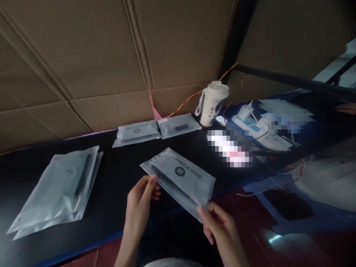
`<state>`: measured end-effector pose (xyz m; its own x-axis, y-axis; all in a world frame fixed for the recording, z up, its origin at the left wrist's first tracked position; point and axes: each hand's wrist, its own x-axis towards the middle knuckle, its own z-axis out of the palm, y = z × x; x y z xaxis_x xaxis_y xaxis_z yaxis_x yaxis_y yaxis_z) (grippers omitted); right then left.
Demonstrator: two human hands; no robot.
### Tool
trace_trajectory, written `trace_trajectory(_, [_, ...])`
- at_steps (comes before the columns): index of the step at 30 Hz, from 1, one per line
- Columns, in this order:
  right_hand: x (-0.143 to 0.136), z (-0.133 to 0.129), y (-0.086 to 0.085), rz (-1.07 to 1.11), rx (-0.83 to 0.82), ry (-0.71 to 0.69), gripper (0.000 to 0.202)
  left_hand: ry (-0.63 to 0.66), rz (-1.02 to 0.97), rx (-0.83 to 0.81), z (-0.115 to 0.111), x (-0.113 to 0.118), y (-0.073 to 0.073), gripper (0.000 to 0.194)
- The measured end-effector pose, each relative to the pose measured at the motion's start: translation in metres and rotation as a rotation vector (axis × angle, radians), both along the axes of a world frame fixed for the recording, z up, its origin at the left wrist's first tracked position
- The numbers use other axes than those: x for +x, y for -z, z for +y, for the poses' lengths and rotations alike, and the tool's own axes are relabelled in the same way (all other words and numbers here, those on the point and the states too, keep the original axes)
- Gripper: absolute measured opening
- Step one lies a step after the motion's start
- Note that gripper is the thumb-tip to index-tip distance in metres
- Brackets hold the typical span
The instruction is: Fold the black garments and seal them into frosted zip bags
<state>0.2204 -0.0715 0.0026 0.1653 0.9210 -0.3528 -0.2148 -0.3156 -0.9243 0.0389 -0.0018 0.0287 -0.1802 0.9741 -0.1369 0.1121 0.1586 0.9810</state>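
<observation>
A frosted zip bag (191, 174) with ROCKBROS print and a round logo is held tilted above the front of the black table (122, 163). The thumb and fingers of my left hand (141, 193) pinch its near left edge. At the near right corner, my right hand (218, 224) grips the same bag, thumb on top. Something dark shows through the plastic along its lower side. A stack of larger frosted bags (59, 185) lies to the left of my hands. Behind the held bag, a printed frosted bag (138, 132) and another frosted bag (180, 127) lie side by side.
A lidded paper cup (214, 104) stands by the cardboard wall (105, 55). Right of it are a lit blurred-out device (230, 148), a white power strip (250, 124) and cables. Another person's hand (347, 108) shows at the right edge, above a blue stool (289, 213).
</observation>
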Motion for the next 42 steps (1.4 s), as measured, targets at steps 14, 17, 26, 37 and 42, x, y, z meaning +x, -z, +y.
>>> trace_trajectory(14, [0.000, -0.011, 0.003, -0.113, -0.125, -0.534, 0.048, -0.107, 0.409, 0.097, 0.024, -0.038, 0.019, 0.057])
trace_trajectory(17, [0.018, -0.001, -0.019, -0.143, -0.074, -0.659, 0.038, -0.026, 0.447, 0.134, 0.019, -0.039, 0.020, 0.035])
trace_trajectory(26, [0.038, 0.097, -0.024, -0.751, 0.396, -0.230, 0.029, 0.145, 0.718, 0.120, 0.006, -0.024, 0.009, 0.032])
trace_trajectory(37, [0.006, 0.115, -0.024, -0.492, 0.330, -0.234, 0.033, 0.012, 0.615, 0.129, -0.007, 0.003, 0.013, 0.037])
trace_trajectory(42, [0.002, 0.109, -0.024, -0.274, 0.338, -0.198, 0.028, -0.023, 0.260, 0.073, -0.008, 0.009, 0.008, 0.049])
